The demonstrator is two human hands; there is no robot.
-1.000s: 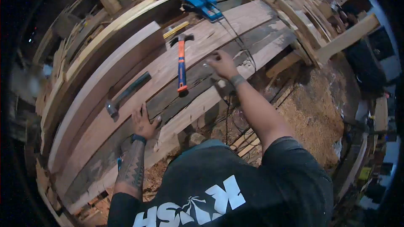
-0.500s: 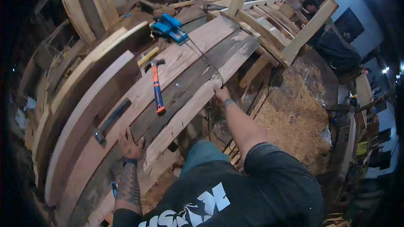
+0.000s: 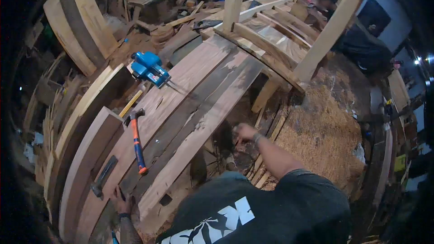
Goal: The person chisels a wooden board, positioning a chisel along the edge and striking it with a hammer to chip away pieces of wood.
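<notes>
Wide planks (image 3: 181,104) lie side by side in front of me. My left hand (image 3: 121,201) rests on them at the lower left with its fingers apart, close to a dark-handled hammer (image 3: 104,176). Beyond the planks' near edge is my right hand (image 3: 245,133), low over the cluttered floor. Its fingers are curled, and what they hold is too small and dark to make out. A claw hammer (image 3: 137,142) with an orange and blue handle lies on the planks. At their far edge stands a blue power tool (image 3: 150,68).
Curved boards (image 3: 86,151) stand on edge at the left. A wooden frame with upright posts (image 3: 327,36) stands at the far right end of the planks. Sawdust (image 3: 321,131) covers the floor at right. Another person (image 3: 361,47) is at the upper right.
The view has shifted, with the planks now lower and further left. My right hand has moved from above the planks to their near edge, then down beyond it. The cord no longer crosses that edge.
</notes>
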